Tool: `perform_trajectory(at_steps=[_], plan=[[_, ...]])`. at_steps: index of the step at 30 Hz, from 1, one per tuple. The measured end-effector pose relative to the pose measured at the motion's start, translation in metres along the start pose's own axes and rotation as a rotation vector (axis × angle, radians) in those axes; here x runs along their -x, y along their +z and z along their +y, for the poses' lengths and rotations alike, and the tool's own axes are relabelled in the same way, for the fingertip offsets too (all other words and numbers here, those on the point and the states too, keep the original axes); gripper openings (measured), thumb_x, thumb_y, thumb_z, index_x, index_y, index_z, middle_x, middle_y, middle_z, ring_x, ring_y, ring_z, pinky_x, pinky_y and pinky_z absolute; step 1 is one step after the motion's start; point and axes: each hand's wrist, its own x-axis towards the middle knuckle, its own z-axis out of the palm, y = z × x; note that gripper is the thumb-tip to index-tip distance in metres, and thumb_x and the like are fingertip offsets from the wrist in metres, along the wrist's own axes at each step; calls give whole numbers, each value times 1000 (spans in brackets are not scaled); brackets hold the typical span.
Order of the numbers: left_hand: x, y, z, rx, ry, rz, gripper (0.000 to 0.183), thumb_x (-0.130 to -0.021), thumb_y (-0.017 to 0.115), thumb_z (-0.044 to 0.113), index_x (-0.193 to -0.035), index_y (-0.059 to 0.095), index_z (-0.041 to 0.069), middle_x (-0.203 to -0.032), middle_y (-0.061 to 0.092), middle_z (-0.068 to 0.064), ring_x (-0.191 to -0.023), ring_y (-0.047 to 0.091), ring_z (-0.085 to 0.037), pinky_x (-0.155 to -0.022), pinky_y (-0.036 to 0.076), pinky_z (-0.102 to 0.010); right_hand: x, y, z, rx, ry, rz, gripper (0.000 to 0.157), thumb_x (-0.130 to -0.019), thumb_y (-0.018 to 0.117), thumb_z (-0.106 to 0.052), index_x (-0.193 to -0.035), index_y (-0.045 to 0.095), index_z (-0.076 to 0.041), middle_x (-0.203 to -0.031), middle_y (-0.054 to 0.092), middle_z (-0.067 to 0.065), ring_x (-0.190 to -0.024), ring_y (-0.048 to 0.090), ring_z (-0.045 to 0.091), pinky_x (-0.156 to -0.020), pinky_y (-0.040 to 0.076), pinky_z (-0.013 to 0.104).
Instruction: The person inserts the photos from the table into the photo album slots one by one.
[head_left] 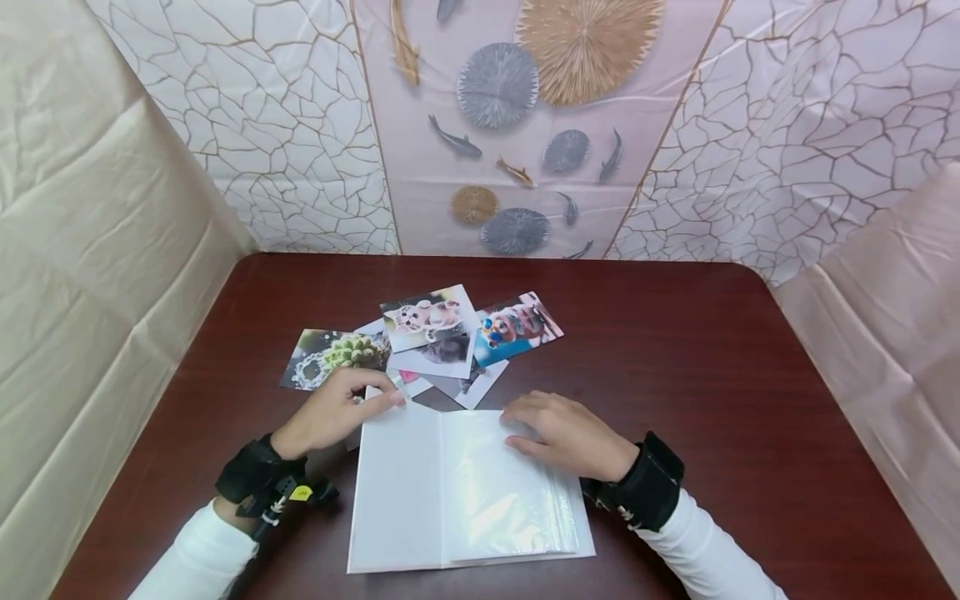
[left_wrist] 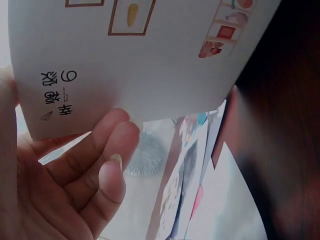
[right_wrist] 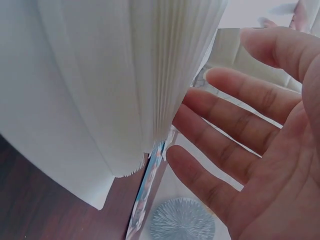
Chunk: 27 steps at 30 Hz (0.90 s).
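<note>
A white photo album (head_left: 397,500) lies spread on the table, its cover turned to the left and its clear plastic sleeves (head_left: 510,492) on the right. My left hand (head_left: 341,408) holds the cover's top corner, the thumb on the inner side. In the left wrist view, several fingertips (left_wrist: 120,117) rest against the printed outside of the cover (left_wrist: 165,75). Over the top of the sleeves, my right hand (head_left: 566,433) has loosely extended fingers. The right wrist view shows those fingers (right_wrist: 215,125) spread beside the stack of page edges (right_wrist: 167,60), nothing in their grasp.
Beyond the album, several photos overlap: a succulent picture (head_left: 341,358) at left, an animal picture (head_left: 427,321) in the middle and a blue-toned one (head_left: 517,329) at right. The dark red table (head_left: 675,358) meets a patterned cloth backdrop (head_left: 495,208) at its far edge.
</note>
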Motion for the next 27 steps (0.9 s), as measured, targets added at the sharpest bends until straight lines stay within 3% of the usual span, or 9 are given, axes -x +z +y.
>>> perform_trajectory(at_steps=[4, 12, 20, 27], plan=[[6, -2, -4, 27, -24, -30, 14, -92, 62, 36, -97, 72, 28, -94, 69, 15, -87, 60, -8, -74, 45, -32, -1, 1, 0, -1, -7, 7, 30, -93, 61, -34, -115, 68, -15, -111, 67, -2, -108, 58, 12, -97, 45, 36], [4, -2, -13, -24, -18, -150, 22, -88, 66, 43, -103, 70, 28, -98, 68, 14, -82, 57, -9, -66, 44, -31, 0, 0, 4, 30, -12, 47, 28, -93, 60, -35, -111, 70, -15, -103, 68, -6, -99, 59, 9, -88, 48, 32], [3, 3, -28, -72, -61, -230, 25, -84, 69, 45, -103, 68, 28, -80, 65, 14, -64, 52, -8, -58, 43, -27, 1, 0, 7, 12, -19, 70, 26, -96, 56, -34, -110, 69, -16, -102, 67, -8, -102, 59, 8, -94, 45, 35], [3, 3, -35, -117, -68, -291, 26, -83, 69, 45, -102, 69, 26, -83, 65, 16, -70, 56, -6, -64, 48, -27, 1, 0, 8, 3, -24, 72, 25, -95, 58, -32, -109, 69, -15, -101, 68, -6, -99, 58, 8, -88, 48, 33]])
